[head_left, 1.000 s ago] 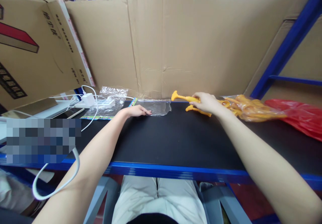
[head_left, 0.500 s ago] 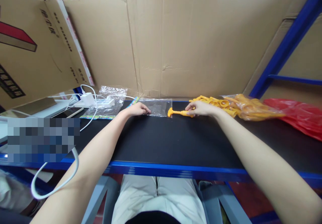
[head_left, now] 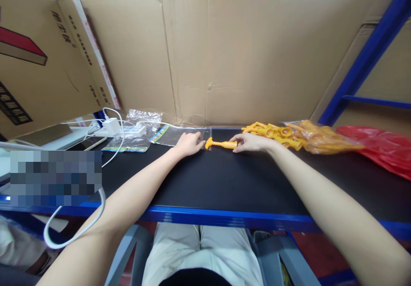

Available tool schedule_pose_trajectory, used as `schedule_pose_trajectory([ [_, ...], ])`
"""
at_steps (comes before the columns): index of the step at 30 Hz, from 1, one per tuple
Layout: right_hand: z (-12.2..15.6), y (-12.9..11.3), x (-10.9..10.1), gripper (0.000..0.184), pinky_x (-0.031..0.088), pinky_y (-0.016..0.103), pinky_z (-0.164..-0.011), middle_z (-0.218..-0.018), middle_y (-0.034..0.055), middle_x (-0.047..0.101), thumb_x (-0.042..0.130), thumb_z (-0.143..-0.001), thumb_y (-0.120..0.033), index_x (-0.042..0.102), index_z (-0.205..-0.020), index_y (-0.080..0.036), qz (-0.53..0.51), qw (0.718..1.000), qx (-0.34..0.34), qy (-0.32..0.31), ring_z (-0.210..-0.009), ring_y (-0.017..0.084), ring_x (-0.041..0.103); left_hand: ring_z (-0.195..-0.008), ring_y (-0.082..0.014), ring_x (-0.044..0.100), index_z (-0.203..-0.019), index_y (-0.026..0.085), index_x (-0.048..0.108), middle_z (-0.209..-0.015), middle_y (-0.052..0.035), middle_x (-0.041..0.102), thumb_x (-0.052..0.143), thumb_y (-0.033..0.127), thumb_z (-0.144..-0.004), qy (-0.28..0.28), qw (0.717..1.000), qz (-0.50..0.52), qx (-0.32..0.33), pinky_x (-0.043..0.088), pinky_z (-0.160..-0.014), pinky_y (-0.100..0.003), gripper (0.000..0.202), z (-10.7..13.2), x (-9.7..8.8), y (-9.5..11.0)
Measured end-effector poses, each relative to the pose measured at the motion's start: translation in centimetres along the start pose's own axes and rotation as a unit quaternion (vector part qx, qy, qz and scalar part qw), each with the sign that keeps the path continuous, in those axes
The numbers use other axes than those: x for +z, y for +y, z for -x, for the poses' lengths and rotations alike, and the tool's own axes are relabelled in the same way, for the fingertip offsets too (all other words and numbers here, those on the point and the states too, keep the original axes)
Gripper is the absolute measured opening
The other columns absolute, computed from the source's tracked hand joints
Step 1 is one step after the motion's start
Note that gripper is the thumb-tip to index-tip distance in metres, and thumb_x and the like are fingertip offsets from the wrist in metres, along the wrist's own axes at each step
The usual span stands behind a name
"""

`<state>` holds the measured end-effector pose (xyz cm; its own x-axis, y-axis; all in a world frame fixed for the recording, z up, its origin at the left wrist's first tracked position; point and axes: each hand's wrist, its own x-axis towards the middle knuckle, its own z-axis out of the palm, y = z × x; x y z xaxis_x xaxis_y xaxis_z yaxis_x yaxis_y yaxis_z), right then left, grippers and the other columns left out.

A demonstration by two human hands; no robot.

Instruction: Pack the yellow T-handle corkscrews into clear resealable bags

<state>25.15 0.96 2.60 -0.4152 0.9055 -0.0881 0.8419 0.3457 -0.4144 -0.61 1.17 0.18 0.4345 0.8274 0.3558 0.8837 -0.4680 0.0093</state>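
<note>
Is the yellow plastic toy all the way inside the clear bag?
No, the yellow plastic toy lies on the black table, mostly outside the clear bag, held by the right hand.

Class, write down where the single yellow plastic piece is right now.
The yellow piece lies on the black mat, centre of the head view, held by the right hand, its tip beside the left hand and clear bag.
</note>
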Motion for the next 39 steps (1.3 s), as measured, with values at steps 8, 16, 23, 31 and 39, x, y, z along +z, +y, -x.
schedule_pose_trajectory([
  [8,-0.4,-0.2,0.8,0.045,0.045,0.025,-0.067,-0.086,0.0040,0.064,0.066,-0.066,-0.032,0.059,-0.108,-0.018,-0.059,0.998,0.002,0.025,-0.076,0.016,0.059,-0.075,-0.0221,0.062,-0.081,0.018,0.058,-0.077,-0.0078,0.065,0.045,0.045,-0.079,-0.028,0.998,-0.021,-0.055,0.045,-0.066,-0.029,0.030,-0.1,0.4,-0.3],
  [16,-0.2,-1.0,0.8,0.034,0.045,0.025,-0.065,-0.080,0.0032,0.064,0.067,-0.066,-0.031,0.060,-0.096,-0.016,-0.077,0.995,-0.011,0.057,-0.073,0.015,0.059,-0.073,-0.0218,0.061,-0.073,0.017,0.057,-0.075,-0.0075,0.064,0.047,0.028,-0.077,-0.008,1.000,-0.011,-0.017,0.043,-0.066,-0.030,0.015,0.0,-0.1,0.1],
  [23,-0.2,-2.0,1.3,0.041,0.045,0.025,-0.065,-0.077,0.0028,0.063,0.067,-0.066,-0.030,0.058,-0.102,-0.014,-0.105,0.990,-0.046,0.083,-0.071,0.014,0.058,-0.073,-0.0198,0.059,-0.079,0.016,0.054,-0.077,-0.0073,0.063,0.041,0.023,-0.081,0.043,0.996,-0.030,0.077,0.039,-0.068,-0.030,0.015,0.1,-0.5,1.5],
  [31,-1.3,-3.2,3.7,0.032,0.046,0.027,-0.069,-0.080,0.0040,0.065,0.062,-0.071,-0.032,0.058,-0.097,-0.013,-0.158,0.976,-0.110,0.103,-0.074,0.014,0.059,-0.070,-0.0155,0.057,-0.077,0.017,0.054,-0.075,-0.0042,0.062,0.039,0.023,-0.083,0.044,0.986,0.027,0.159,0.037,-0.072,-0.029,0.018,0.4,-0.7,2.3],
  [39,-1.4,-3.1,3.9,0.034,0.044,0.026,-0.064,-0.074,0.0025,0.061,0.065,-0.070,-0.030,0.058,-0.099,-0.013,-0.129,0.982,-0.081,0.113,-0.067,0.013,0.056,-0.105,-0.0294,0.052,-0.108,0.014,0.051,-0.111,-0.0156,0.058,0.042,0.029,-0.080,0.064,0.979,-0.033,-0.190,0.040,-0.083,-0.039,0.033,-0.1,-1.0,-4.4],
])
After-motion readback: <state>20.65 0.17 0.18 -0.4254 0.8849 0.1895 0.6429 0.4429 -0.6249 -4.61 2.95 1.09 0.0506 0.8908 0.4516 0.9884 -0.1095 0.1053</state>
